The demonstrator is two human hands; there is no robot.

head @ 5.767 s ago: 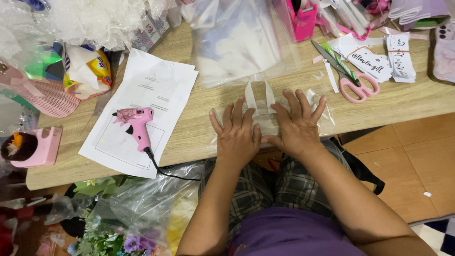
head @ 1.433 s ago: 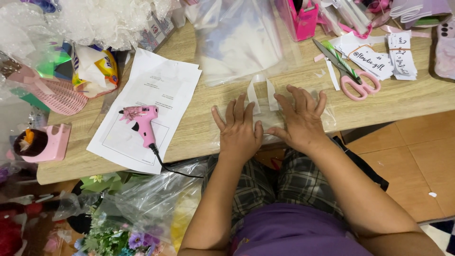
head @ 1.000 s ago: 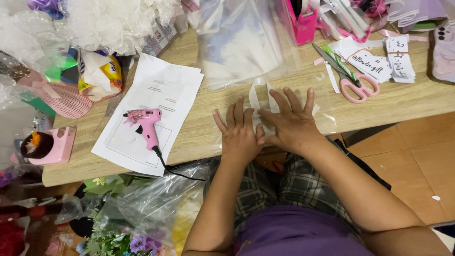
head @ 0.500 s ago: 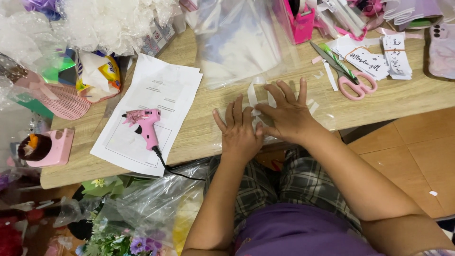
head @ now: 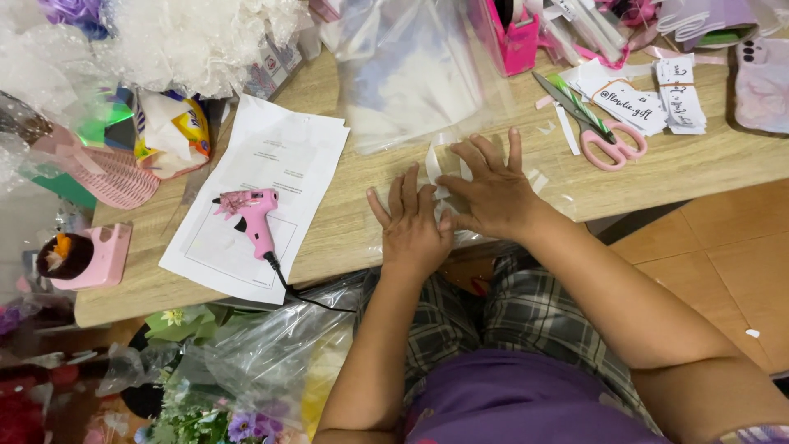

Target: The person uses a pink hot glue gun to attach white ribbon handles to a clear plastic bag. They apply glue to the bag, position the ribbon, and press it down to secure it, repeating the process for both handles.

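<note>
At the near edge of the light wooden worktop [head: 345, 230], both hands lie palm down on a sheet of clear cellophane film [head: 567, 185] that is spread flat over the wood. The left hand [head: 413, 233] rests with fingers spread and straight, its grip fully open and closed on nothing. The right hand [head: 491, 195] sits just beside it, thumb meeting the left fingertips, likewise flat with an open grip, pressing on the film and on narrow white paper strips [head: 434, 164] that show just beyond the fingertips. Whether these strips lie above or beneath the film cannot be told. Left of the hands, well apart from them, a pink hot-glue gun [head: 250, 218] lies on its side on white printed paper sheets [head: 271, 177], its black cord [head: 300, 292] trailing off the worktop edge. Right of the hands and beyond them, pink-handled scissors [head: 604, 140] lie closed beside white paper tags [head: 649, 99]. Directly beyond the hands a large crumpled clear plastic bag [head: 411, 66] rises from the worktop, with a pink plastic desk organiser [head: 514, 37] just to its right. Far left of the hands, a pink plastic tape dispenser [head: 90, 255] stands at the worktop corner.
</note>
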